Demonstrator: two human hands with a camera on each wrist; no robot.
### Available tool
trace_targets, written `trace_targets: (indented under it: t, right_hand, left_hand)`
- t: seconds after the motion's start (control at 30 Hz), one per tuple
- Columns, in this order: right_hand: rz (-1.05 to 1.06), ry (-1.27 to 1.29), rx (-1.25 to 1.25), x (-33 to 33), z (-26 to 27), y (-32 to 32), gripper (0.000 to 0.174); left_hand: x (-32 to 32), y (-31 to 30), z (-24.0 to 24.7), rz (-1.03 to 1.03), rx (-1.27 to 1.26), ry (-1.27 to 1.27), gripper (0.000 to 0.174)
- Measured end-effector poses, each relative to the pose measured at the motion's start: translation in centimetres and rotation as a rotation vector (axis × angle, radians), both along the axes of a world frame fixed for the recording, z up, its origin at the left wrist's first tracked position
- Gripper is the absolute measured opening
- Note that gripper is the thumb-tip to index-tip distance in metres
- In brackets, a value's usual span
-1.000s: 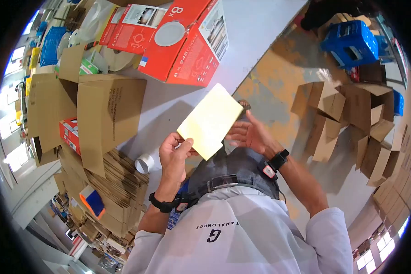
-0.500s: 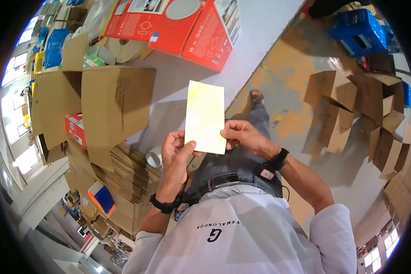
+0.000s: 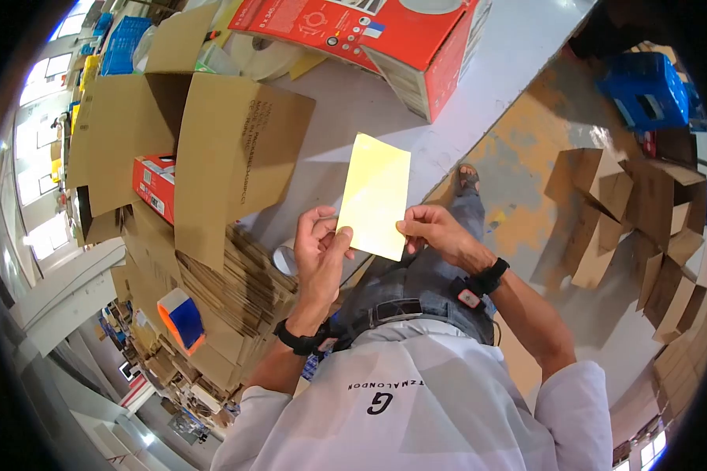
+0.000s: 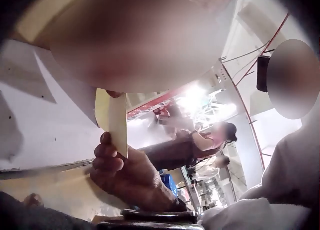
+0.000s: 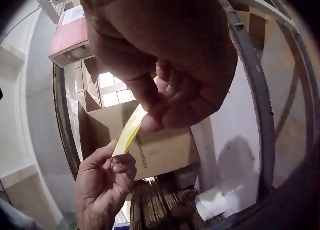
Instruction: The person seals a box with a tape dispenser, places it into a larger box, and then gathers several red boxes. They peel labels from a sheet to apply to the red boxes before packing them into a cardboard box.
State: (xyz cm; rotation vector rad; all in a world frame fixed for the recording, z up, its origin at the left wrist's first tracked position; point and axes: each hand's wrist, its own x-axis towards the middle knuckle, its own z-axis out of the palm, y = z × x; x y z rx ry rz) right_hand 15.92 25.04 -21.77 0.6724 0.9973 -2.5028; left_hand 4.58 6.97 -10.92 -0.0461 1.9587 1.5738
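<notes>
A thin yellow paper pad [image 3: 375, 192] is held up in front of the waist, its long side pointing away from the body. My left hand [image 3: 322, 251] pinches its lower left edge, with the thumb on top. At the lower right edge, my right hand [image 3: 444, 235] pinches it between thumb and fingers. Seen edge-on in the right wrist view, the yellow paper [image 5: 131, 132] bows slightly between the two hands, and its layers part a little along one side. Blur covers much of the left wrist view, where the right hand [image 4: 132, 177] grips the paper's edge.
An open cardboard box [image 3: 243, 157] stands left on the table, a small red box [image 3: 155, 187] inside. A large red carton [image 3: 401, 47] lies ahead. Flattened cardboard [image 3: 243, 286] and a white roll [image 3: 285, 259] are near the left arm. Opened cartons [image 3: 605, 188] are on the right.
My right hand was loose beside the paper a second ago and now pinches its right edge. The paper has turned from a slant to nearly straight. The head view has shifted.
</notes>
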Motion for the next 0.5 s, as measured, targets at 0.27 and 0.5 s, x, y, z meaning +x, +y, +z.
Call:
trace_targets:
  t: [0.27,0.5]
  right_hand:
    - [-0.261,0.366,1.071,-1.2,4.8,-0.7,0.014]
    - [-0.215,0.648,1.213,-3.5,5.5,-2.6,0.020]
  left_hand:
    - [-0.4,-0.9,-1.2,0.005,-0.057,0.097,0.042]
    - [0.0,0.2,-0.6,-0.040,-0.055,0.106,0.042]
